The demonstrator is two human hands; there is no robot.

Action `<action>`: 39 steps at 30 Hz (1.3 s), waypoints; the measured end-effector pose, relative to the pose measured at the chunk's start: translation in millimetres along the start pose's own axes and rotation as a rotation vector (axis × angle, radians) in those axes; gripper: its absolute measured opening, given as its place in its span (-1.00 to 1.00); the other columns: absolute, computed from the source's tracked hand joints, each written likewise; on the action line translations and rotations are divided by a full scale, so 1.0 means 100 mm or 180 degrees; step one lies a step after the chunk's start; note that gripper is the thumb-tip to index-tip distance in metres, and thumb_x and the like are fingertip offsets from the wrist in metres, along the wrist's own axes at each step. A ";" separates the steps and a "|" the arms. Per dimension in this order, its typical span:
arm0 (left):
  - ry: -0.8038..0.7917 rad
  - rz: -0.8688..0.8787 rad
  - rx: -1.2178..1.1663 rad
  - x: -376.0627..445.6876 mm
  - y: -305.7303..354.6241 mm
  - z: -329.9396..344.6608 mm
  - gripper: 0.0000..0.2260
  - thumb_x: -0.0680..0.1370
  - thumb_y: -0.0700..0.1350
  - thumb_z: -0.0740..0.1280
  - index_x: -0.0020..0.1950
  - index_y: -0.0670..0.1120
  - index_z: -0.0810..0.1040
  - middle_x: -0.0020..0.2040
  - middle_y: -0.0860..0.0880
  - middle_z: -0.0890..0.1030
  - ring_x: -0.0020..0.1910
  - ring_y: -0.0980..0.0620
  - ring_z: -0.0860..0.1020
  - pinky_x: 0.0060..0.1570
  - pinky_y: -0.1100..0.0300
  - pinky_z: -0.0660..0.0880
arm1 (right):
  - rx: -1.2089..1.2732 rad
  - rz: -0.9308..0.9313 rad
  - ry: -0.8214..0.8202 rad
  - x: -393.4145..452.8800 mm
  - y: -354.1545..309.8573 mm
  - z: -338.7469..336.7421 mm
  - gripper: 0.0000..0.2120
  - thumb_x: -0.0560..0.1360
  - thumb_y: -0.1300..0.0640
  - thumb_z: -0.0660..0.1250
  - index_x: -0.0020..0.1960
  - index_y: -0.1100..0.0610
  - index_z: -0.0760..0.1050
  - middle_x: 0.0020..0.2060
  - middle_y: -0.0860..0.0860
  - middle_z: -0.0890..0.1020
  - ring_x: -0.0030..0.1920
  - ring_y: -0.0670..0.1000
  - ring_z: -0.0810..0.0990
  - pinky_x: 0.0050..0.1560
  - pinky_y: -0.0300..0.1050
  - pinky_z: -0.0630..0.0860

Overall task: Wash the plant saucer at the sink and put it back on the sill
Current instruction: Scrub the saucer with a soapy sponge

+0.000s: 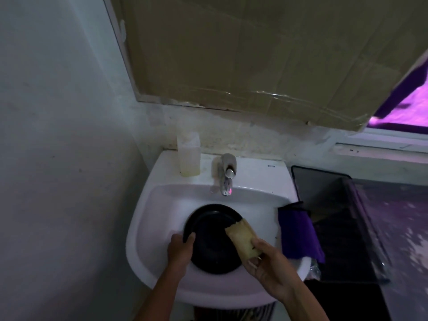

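Scrubbing step: black saucer (214, 239) held over the white sink (148, 218), tap (225, 179) looks dry.
Left hand (179, 250) curls round the saucer's left rim; right hand (268, 262) pinches a yellow sponge (243, 239) against its right side. Risk: one-handed rim grip could slip once wet, dropping the saucer in the basin. Soap bottle (188, 158) crowds the back ledge; purple cloth (298, 232) drapes the right rim; room only straight up.

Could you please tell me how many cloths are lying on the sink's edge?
1: a purple cloth draped over the right rim of the sink, beside the black saucer. Others may be hidden below the rim.
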State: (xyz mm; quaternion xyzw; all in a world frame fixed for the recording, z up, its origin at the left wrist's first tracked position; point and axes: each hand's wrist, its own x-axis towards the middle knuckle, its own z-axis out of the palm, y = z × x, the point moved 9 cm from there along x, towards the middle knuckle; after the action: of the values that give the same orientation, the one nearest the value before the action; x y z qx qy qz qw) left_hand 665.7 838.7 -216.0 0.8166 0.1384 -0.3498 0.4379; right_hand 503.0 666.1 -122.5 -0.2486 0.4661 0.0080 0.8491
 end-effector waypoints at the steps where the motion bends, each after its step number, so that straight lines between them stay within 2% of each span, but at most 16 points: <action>1: -0.0038 -0.0032 0.0026 0.02 -0.05 0.05 -0.47 0.59 -0.02 0.33 0.45 -0.29 0.32 0.40 -0.29 0.43 0.33 -0.23 0.45 0.27 0.01 0.41 | 0.0070 0.0008 0.0118 0.00 0.03 -0.10 -0.83 0.49 0.24 0.32 0.06 0.24 0.57 -0.14 0.16 0.67 -0.25 0.06 0.62 -0.30 -0.09 0.62; 4: -0.0128 -0.0186 -0.0272 0.13 -0.15 0.21 -0.33 0.56 -0.14 0.37 0.57 -0.18 0.09 0.51 -0.22 0.29 0.42 -0.23 0.36 0.37 -0.01 0.37 | 0.0178 -0.0005 0.0315 0.01 0.08 -0.28 -0.82 0.52 0.23 0.30 0.09 0.25 0.56 -0.09 0.18 0.68 -0.15 0.10 0.63 -0.32 -0.10 0.61; 7: -0.0019 -0.0424 -0.0306 0.25 -0.25 0.22 -0.52 0.48 -0.32 0.35 0.39 -0.25 0.36 0.30 -0.30 0.51 0.19 -0.27 0.54 0.21 -0.12 0.52 | 0.0197 -0.0102 0.0368 0.02 0.08 -0.36 -0.80 0.53 0.23 0.29 0.11 0.26 0.58 -0.06 0.18 0.70 -0.12 0.11 0.64 -0.29 -0.10 0.62; 10: -0.0311 -0.0508 -0.0651 0.29 -0.27 0.29 -0.63 0.45 -0.37 0.29 0.26 -0.29 0.54 0.16 -0.29 0.62 0.08 -0.26 0.61 0.15 -0.18 0.56 | 0.0107 -0.0195 0.0359 0.05 0.06 -0.39 -0.79 0.54 0.22 0.28 0.12 0.25 0.58 0.01 0.19 0.69 -0.04 0.11 0.64 -0.23 -0.09 0.63; 13: -0.0647 -0.0420 -0.0917 0.21 -0.15 0.26 -0.63 0.46 -0.38 0.32 0.26 -0.23 0.56 0.09 -0.22 0.65 0.01 -0.20 0.63 0.00 -0.06 0.62 | -0.0112 -0.0340 0.0409 0.09 0.01 -0.36 -0.81 0.55 0.21 0.27 0.10 0.25 0.58 -0.09 0.13 0.72 -0.06 0.08 0.65 -0.21 -0.08 0.61; 16: -0.0772 -0.0385 -0.1104 0.06 -0.04 0.14 -0.62 0.48 -0.36 0.30 0.28 -0.16 0.45 0.12 -0.19 0.60 0.01 -0.19 0.60 -0.12 0.01 0.60 | -0.0542 -0.0654 0.0616 0.10 -0.10 -0.34 -0.85 0.56 0.21 0.29 0.06 0.18 0.61 -0.16 0.07 0.74 -0.09 0.05 0.68 -0.20 -0.11 0.59; 20: -0.0990 -0.0261 -0.1343 -0.23 0.07 0.03 -0.53 0.45 -0.44 0.20 0.32 -0.15 0.46 0.20 -0.21 0.58 0.12 -0.22 0.56 0.00 -0.07 0.60 | -0.1549 -0.1487 0.0859 0.05 -0.27 -0.20 -0.84 0.55 0.24 0.31 -0.06 0.05 0.63 -0.20 0.05 0.73 -0.18 0.01 0.70 -0.21 -0.13 0.62; 22: -0.1180 -0.0179 -0.1528 -0.39 0.11 0.02 -0.47 0.43 -0.46 0.14 0.34 -0.10 0.47 0.22 -0.18 0.58 0.17 -0.20 0.53 0.06 -0.11 0.56 | -0.2574 -0.2030 0.1126 0.01 -0.34 -0.05 -0.86 0.52 0.30 0.30 -0.14 0.16 0.61 -0.26 0.20 0.64 -0.31 0.02 0.60 -0.27 -0.25 0.51; 24: -0.1201 -0.0127 -0.1726 -0.51 0.11 0.01 -0.45 0.45 -0.47 0.12 0.34 -0.04 0.46 0.23 -0.16 0.56 0.17 -0.19 0.51 0.08 -0.12 0.54 | -0.3548 -0.2421 0.1271 0.00 -0.32 0.16 -0.91 0.50 0.31 0.29 -0.13 0.22 0.56 -0.26 0.20 0.53 -0.34 0.02 0.50 -0.31 -0.29 0.38; 27: -0.1057 -0.0005 -0.1942 -0.60 0.09 0.02 -0.46 0.46 -0.48 0.10 0.27 0.03 0.47 0.18 -0.14 0.59 0.10 -0.15 0.54 -0.04 -0.08 0.57 | -0.4347 -0.2516 0.0968 0.10 -0.12 0.51 -0.81 0.56 0.25 0.23 0.14 0.25 0.50 0.00 0.16 0.52 -0.11 0.01 0.50 -0.11 -0.27 0.37; 29: -0.1050 0.0103 -0.1908 -0.64 0.09 0.04 -0.45 0.48 -0.46 0.11 0.22 0.12 0.50 0.14 -0.09 0.63 0.09 -0.16 0.59 -0.13 -0.06 0.62 | -0.4472 -0.2529 0.0322 0.15 0.09 0.78 -0.74 0.59 0.20 0.18 0.23 0.28 0.44 0.04 0.22 0.51 -0.14 0.03 0.52 -0.12 -0.23 0.42; 31: -0.1017 0.0166 -0.1839 -0.68 0.09 0.02 -0.45 0.50 -0.44 0.12 0.20 0.17 0.53 0.12 -0.09 0.66 0.08 -0.16 0.62 -0.16 -0.06 0.62 | -0.5297 -0.2656 -0.0470 0.16 0.38 1.02 -0.60 0.56 0.15 0.18 0.35 0.28 0.36 0.11 0.25 0.48 -0.04 0.17 0.53 0.00 -0.10 0.43; 33: -0.0975 0.0146 -0.1919 -0.70 0.05 -0.02 -0.46 0.49 -0.43 0.13 0.19 0.16 0.55 0.11 -0.08 0.68 0.03 -0.13 0.64 -0.19 -0.04 0.62 | -0.5804 -0.2613 -0.0669 0.24 0.43 0.97 -0.53 0.54 0.21 0.17 0.43 0.27 0.27 0.22 0.26 0.44 0.11 0.23 0.50 0.16 -0.06 0.40; 35: -0.0921 0.0118 -0.2040 -0.73 0.02 -0.05 -0.44 0.46 -0.43 0.14 0.15 0.18 0.57 0.08 -0.05 0.69 -0.01 -0.09 0.64 -0.25 0.00 0.60 | -0.5539 -0.2403 -0.0187 0.34 0.18 0.78 -0.58 0.59 0.22 0.11 0.44 0.23 0.27 0.30 0.25 0.43 0.20 0.19 0.49 0.26 -0.05 0.38; 37: -0.0877 0.0134 -0.2095 -0.76 0.02 -0.05 -0.41 0.42 -0.45 0.13 0.15 0.18 0.58 0.07 -0.04 0.68 0.00 -0.09 0.61 -0.26 0.02 0.59 | -0.5254 -0.2055 0.0466 0.43 -0.08 0.50 -0.59 0.58 0.25 0.10 0.42 0.23 0.24 0.31 0.25 0.41 0.18 0.19 0.51 0.20 -0.02 0.41; 39: -0.0860 0.0141 -0.2099 -0.79 0.03 0.00 -0.40 0.41 -0.46 0.12 0.19 0.15 0.55 0.06 -0.03 0.68 0.00 -0.09 0.59 -0.28 0.04 0.59 | -0.5426 -0.2090 0.0660 0.45 -0.16 0.45 -0.54 0.48 0.35 0.15 0.38 0.27 0.23 0.27 0.26 0.39 0.13 0.24 0.53 0.10 0.01 0.44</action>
State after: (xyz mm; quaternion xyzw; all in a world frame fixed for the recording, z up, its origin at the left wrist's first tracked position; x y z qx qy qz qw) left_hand 610.9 843.8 -159.8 0.5805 0.1669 -0.3815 0.6997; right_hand 567.7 661.7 -132.3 -0.9098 0.2823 0.0851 0.2921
